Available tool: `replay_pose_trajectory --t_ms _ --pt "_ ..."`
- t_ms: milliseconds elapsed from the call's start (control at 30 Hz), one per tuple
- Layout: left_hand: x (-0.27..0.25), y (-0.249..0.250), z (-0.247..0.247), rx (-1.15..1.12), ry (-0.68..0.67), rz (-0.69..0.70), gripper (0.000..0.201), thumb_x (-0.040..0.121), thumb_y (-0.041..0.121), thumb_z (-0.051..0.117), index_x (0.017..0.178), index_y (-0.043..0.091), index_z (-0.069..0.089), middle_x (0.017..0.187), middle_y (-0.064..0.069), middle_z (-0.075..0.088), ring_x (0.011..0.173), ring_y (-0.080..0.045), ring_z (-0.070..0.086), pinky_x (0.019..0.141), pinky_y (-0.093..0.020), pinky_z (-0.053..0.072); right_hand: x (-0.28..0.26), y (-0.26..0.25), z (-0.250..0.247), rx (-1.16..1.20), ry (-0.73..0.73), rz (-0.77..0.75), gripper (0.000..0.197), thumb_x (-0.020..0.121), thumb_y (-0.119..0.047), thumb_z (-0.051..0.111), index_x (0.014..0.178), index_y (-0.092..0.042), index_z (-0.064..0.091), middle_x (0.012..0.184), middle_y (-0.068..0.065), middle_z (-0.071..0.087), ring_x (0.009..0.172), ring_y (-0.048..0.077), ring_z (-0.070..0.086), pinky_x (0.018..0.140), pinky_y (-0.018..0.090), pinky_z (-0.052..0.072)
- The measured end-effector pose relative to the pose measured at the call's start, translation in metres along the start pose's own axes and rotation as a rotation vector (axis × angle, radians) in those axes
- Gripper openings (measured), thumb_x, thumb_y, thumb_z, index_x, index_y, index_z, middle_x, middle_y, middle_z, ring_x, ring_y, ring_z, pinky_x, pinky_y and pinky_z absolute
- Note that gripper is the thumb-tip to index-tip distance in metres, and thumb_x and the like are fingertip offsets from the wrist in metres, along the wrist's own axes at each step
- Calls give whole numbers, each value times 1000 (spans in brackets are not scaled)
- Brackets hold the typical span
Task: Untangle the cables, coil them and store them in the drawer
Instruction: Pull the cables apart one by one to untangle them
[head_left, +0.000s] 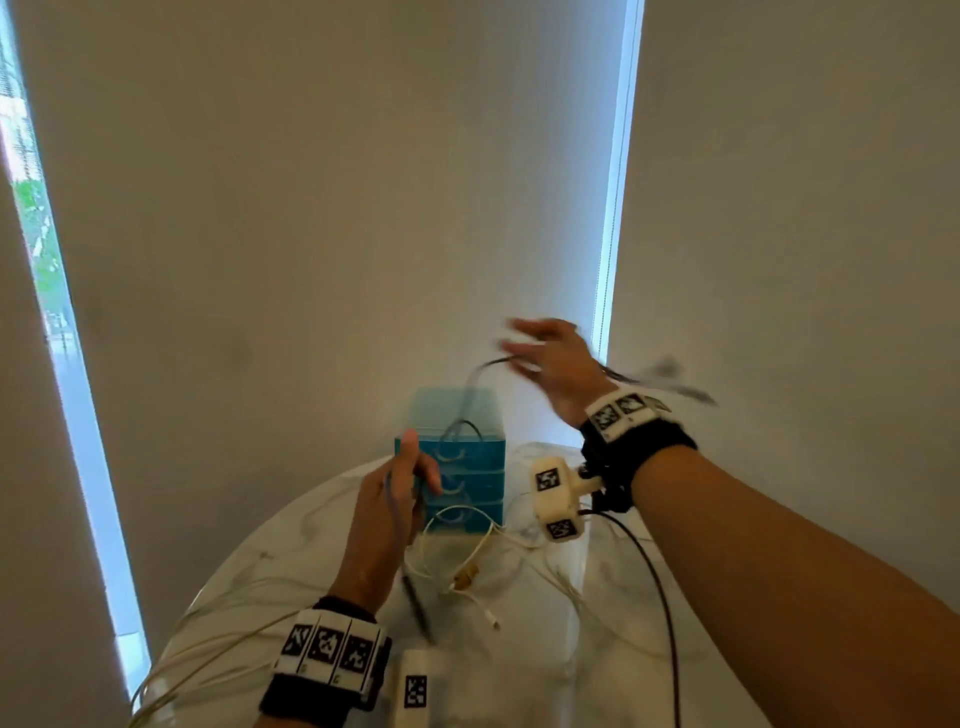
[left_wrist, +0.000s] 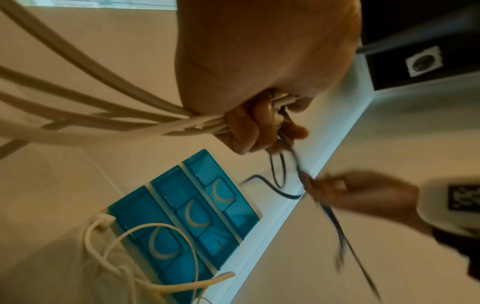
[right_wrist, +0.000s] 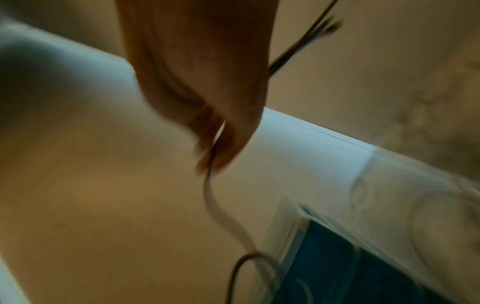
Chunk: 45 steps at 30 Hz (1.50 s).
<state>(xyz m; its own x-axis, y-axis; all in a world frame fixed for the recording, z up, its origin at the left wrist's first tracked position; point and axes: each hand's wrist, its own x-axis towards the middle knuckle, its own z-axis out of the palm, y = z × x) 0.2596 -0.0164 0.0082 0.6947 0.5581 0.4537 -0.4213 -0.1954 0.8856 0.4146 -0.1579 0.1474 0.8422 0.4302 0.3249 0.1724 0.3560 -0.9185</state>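
We are early in the job: the dark cable (head_left: 470, 382) stretches between our hands above the table (head_left: 270, 577), white cables (head_left: 470, 551) lie loose there, and the blue drawers (head_left: 467, 486) look closed, nothing stored. Our right hand (head_left: 553, 366), raised and blurred, pinches the dark cable with other fingers spread. Our left hand (head_left: 389, 512) is curled round it and several white strands.
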Motion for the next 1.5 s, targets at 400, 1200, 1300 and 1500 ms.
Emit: replay_pose_trajectory --t_ms 400,1200,1300,1500 --pt "7 -17 0 377 30 68 57 116 43 37 67 19 52 59 4 53 54 -7 46 58 -24 37 -131 43 23 -859 -338 9 50 87 -73 70 98 -25 67 97 1 73 84 9 65 83 36 60" --pt "12 -29 -8 490 -253 -137 14 92 51 80 103 42 79 103 26 77 99 -2 73 99 -35 59 -119 124 -53 396 230 201 26 106 -22 65 127 -9 73 121 10 80 98 14 76 83 28 58" --pt "10 -28 -7 399 -236 -152 28 90 50 82 116 42 76 111 22 76 100 3 73 100 -33 59 -119 127 -69 601 247 210 26 102 -27 71 124 -14 73 121 4 79 102 11 74 79 24 57" --pt "10 -13 -7 81 -160 -242 60 99 71 55 113 19 80 63 3 45 50 -10 30 46 -25 23 -118 131 -105 1032 125 168 30 112 -22 54 137 -10 65 140 7 72 133 18 67 97 29 55"
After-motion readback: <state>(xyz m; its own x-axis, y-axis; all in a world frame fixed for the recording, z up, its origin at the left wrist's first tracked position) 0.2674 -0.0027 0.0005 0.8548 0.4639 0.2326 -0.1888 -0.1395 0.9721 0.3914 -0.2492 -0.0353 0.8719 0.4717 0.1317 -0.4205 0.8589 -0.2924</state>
